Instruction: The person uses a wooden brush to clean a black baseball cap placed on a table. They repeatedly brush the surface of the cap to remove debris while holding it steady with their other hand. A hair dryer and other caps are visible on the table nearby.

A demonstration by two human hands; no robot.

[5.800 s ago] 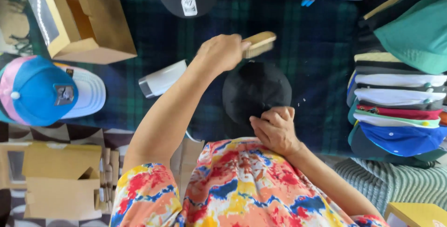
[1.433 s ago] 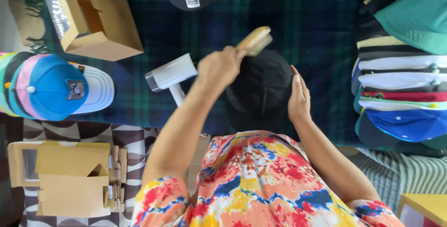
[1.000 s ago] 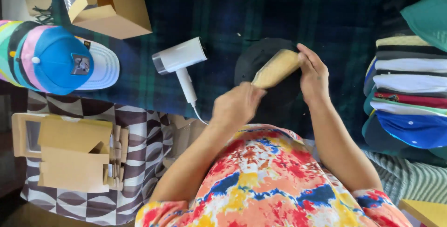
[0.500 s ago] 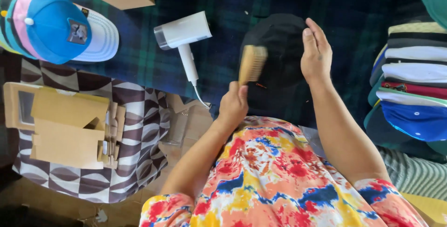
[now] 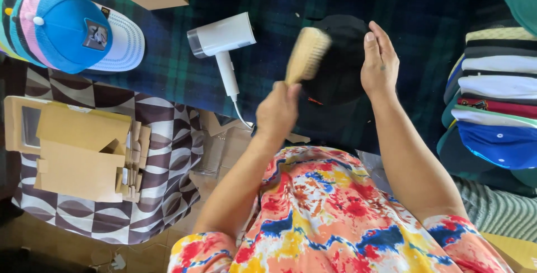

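Brushing is under way on the black cap, which lies on the plaid-covered table; how much is cleaned I cannot tell. The left hand is clenched round the handle of a wooden brush, bristles at the cap's 9 o'clock edge. The right hand lies flat and released against the cap's 3 o'clock side. A white hair dryer rests at 9 o'clock of the brush.

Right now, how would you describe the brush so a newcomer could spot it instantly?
Start at the dark plaid cloth covering the table, then find the black cap near its middle. The wooden brush lies against that cap's left side, gripped by the left hand; it is the only pale tan, bristled thing there.
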